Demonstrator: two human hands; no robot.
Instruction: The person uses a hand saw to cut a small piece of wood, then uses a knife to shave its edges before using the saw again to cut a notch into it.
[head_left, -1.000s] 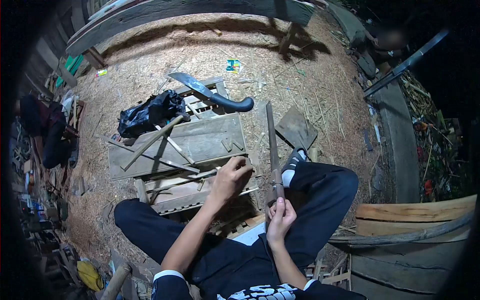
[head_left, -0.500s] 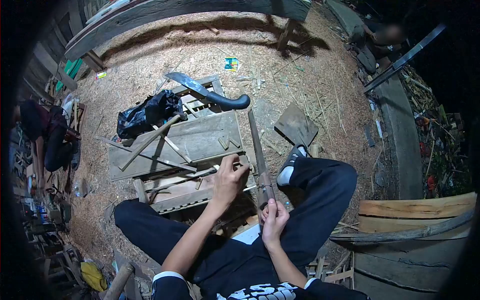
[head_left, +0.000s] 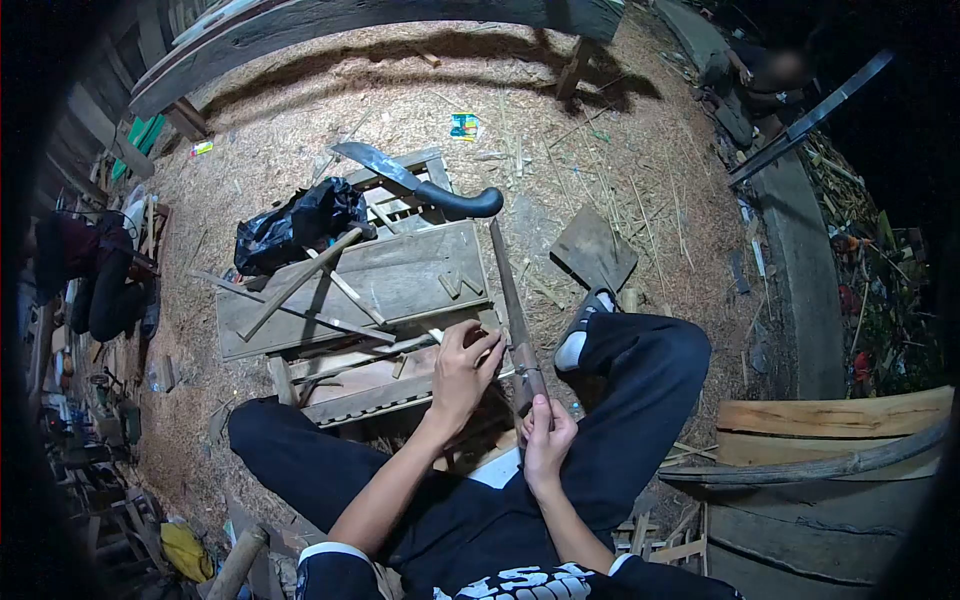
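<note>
Step in hand, my read: right hand (head_left: 547,445) steadies the long dark bar (head_left: 513,290) while left hand (head_left: 462,375) works just beside it. Right grip: fingers closed round the bar's near end, thumb laid along it. Left grip: fingers bent, tips close together; can't tell if they pinch anything or touch the bar. Bar sits between the legs, past the bench's right edge, far end pointing away from the body.

Next move calls for a firm right hold and the left fingertips kept clear of the bar's edge; can't tell how sharp it is.

Edges/room: bench (head_left: 420,270) limits the left side, with sticks (head_left: 300,285) and 2 short wood bits (head_left: 461,286) on top. Far end points near the handle of the big knife (head_left: 455,202), so little slack forward. Right side: sandalled foot (head_left: 577,335) close by, square board (head_left: 593,248) beyond it.
</note>
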